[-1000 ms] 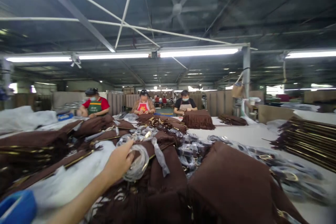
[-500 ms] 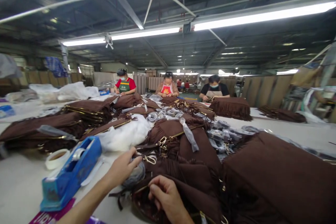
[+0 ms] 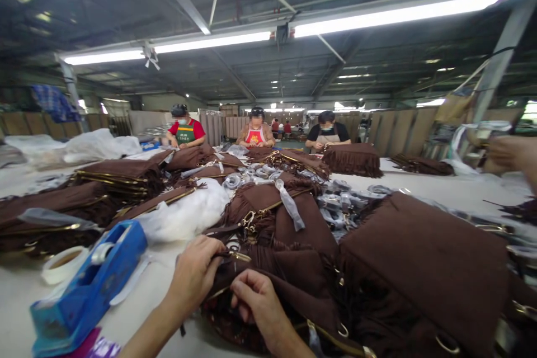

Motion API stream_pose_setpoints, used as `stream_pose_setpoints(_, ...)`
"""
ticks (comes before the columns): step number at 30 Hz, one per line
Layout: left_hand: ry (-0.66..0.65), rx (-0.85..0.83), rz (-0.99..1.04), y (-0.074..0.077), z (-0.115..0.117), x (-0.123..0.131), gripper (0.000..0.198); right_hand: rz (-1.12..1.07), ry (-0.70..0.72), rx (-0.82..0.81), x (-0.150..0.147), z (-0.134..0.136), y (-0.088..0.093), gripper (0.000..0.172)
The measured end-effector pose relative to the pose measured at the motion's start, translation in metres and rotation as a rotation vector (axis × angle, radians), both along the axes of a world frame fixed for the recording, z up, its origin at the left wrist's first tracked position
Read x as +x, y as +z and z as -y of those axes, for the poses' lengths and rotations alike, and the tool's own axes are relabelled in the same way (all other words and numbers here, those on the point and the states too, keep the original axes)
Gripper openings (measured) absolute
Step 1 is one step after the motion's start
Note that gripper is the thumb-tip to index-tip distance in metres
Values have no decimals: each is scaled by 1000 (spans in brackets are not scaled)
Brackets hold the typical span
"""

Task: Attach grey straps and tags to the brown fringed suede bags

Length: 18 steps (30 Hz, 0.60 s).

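Observation:
My left hand (image 3: 196,268) has its fingers closed on a dark strap with a gold clasp (image 3: 238,256), just above the edge of a brown bag (image 3: 289,285). Beside it, my right hand (image 3: 257,296) is curled at the bag's zippered opening, thumb and forefinger pinched together; whatever lies between them is too small to make out. The bag rests on its side, its opening towards me. A white cloth-like bundle (image 3: 188,207) lies behind my left hand.
A blue tape dispenser (image 3: 90,285) and a white tape roll (image 3: 65,264) stand at the left. A fringed brown stack (image 3: 428,257) fills the right. Wrapped straps (image 3: 348,201) lie behind. Three people work across the table; another person's hand (image 3: 509,155) shows at far right.
The view has turned right, shifting the scene left. My left hand has closed on the clasp strap and come nearer my right hand. Another person's hand has come into view at far right.

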<state>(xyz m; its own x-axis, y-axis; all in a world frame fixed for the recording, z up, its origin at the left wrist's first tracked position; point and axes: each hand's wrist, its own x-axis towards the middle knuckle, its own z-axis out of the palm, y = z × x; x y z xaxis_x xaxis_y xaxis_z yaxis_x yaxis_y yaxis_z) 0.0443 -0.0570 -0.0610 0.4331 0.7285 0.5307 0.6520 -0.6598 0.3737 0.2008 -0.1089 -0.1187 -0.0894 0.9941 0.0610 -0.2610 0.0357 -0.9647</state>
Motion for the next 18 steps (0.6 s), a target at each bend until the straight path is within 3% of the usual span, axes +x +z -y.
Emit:
stream_pose_setpoints(7,-22,62,47,-25,6,0,14,41,-19,-78,-2,-2,-1,35)
stream_pose_setpoints(15,-55,115,52,-26,11,1,16,36,-30,-93,-2,-3,-2,35)
stream_pose_setpoints(18,-102,59,13,-24,18,1,15,28,-28,-57,-2,-4,-5,39)
